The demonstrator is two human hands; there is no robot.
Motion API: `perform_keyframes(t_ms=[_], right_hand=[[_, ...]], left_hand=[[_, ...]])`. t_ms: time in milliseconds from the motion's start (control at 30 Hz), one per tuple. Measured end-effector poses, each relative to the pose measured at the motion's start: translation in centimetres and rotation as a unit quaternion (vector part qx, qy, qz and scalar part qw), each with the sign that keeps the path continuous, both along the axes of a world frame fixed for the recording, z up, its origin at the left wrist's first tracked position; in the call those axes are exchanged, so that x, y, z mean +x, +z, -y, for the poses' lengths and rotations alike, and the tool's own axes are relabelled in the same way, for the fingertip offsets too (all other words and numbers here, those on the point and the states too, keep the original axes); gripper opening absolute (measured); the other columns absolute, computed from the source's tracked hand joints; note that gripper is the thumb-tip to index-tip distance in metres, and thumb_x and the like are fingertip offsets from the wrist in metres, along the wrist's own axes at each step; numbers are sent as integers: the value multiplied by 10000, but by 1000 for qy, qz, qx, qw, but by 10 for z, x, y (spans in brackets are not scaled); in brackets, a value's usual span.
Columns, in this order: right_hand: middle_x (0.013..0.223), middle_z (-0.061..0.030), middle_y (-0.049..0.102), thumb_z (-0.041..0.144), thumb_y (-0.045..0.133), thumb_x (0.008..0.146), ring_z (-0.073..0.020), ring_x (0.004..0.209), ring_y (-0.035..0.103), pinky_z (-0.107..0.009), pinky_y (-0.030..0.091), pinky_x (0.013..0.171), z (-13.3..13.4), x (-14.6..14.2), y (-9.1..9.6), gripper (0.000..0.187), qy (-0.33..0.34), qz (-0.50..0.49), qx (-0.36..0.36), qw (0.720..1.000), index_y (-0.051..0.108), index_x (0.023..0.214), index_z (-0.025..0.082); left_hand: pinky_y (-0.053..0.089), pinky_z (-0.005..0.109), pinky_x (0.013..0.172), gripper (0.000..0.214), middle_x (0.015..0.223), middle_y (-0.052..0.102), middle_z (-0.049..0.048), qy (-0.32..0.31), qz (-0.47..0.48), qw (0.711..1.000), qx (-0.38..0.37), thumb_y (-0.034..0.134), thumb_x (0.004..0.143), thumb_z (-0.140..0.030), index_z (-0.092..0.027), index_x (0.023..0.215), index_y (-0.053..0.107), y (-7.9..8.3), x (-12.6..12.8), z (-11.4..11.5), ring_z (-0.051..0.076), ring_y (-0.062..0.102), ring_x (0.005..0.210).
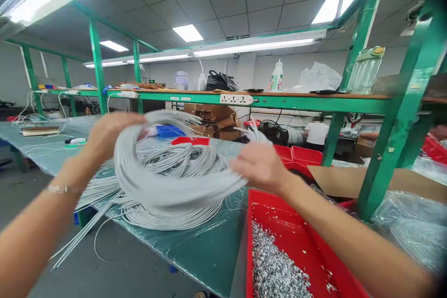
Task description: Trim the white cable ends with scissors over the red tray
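Note:
I hold a coiled bundle of white cables (pixel 167 186) up in front of me over the green table (pixel 202 247). My left hand (pixel 108 137) is closed around the coil's upper left part. My right hand (pixel 260 165) grips the coil's right side, where loose cable ends (pixel 253 134) stick out above the fingers. More coils of white cable (pixel 181 158) lie on the table behind and below the held bundle, and some strands (pixel 84 228) hang off the table's near edge.
A red bin (pixel 300 237) with small silvery metal bits (pixel 275 270) sits at my lower right. More red bins (pixel 296 153), a cardboard sheet (pixel 349 179) and green frame posts (pixel 387 149) stand to the right. A green shelf (pixel 279 100) carries bottles and bags. A person sits far behind.

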State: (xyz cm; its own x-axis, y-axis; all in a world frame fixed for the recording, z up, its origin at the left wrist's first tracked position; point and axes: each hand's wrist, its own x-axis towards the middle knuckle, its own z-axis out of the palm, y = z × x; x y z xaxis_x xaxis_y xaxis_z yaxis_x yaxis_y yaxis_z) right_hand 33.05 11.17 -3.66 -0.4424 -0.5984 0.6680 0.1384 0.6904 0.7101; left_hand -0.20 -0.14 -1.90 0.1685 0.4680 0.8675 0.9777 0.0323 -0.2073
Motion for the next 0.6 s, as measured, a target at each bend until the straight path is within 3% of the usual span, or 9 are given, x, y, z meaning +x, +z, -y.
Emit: perform_keyframes(t_ms=[100,167,200,267,367,467,533,600], right_hand=[[472,79,399,119,511,775,-103,435,337,-230,261,423,7,-21,-50,147,14,98,26,995,526,675,226],[462,84,375,151,509,778,-105,426,325,-232,236,420,6,-34,-76,152,22,147,27,989,523,657,241],[467,81,387,152,503,783,-108,431,336,-237,234,425,4,-39,-87,155,17,167,23,986,534,666,249],[485,78,428,163,483,814,-112,444,366,-243,245,442,-4,-48,-106,177,-4,214,10,977,560,695,269],[530,80,520,162,482,846,-112,482,426,-245,308,500,-19,-52,-133,209,-51,307,-10,950,603,777,318],[588,40,620,207,638,766,-155,639,537,-302,389,674,-30,-45,-154,80,-137,382,-61,912,648,766,287],[649,-34,667,267,755,658,-231,759,575,-408,388,782,-32,-35,-158,119,-212,395,-123,885,669,724,218],[726,-86,685,278,788,621,-280,805,585,-480,378,815,-27,-20,-150,224,-271,383,-191,862,680,788,174]], left_hand=[[444,382,815,338,1005,703,108,46,-13,995,-86,451,866,-333,-90,940,675,-85,-4,7,240,629,919],[470,365,764,283,969,720,82,54,-20,988,-142,465,856,-321,-168,900,698,-145,-8,13,248,650,875],[467,380,767,257,938,729,65,60,-21,983,-172,475,848,-304,-197,882,706,-170,-11,16,261,649,868],[446,403,815,279,1076,677,110,91,-6,965,-245,472,827,-209,-183,1005,686,-208,-15,21,293,613,956],[418,445,837,567,1230,585,111,148,-12,946,-289,314,761,51,-227,1156,612,-232,-17,26,315,544,1078],[447,447,761,646,1212,596,117,200,5,934,-297,210,769,88,-237,1162,608,-234,-11,28,328,543,1070],[462,444,736,578,1217,590,122,184,25,938,-291,214,818,29,-215,1166,605,-233,-3,30,329,546,1054],[474,431,745,491,1236,577,107,116,50,951,-282,251,860,-62,-216,1184,587,-234,9,32,315,537,1065]])
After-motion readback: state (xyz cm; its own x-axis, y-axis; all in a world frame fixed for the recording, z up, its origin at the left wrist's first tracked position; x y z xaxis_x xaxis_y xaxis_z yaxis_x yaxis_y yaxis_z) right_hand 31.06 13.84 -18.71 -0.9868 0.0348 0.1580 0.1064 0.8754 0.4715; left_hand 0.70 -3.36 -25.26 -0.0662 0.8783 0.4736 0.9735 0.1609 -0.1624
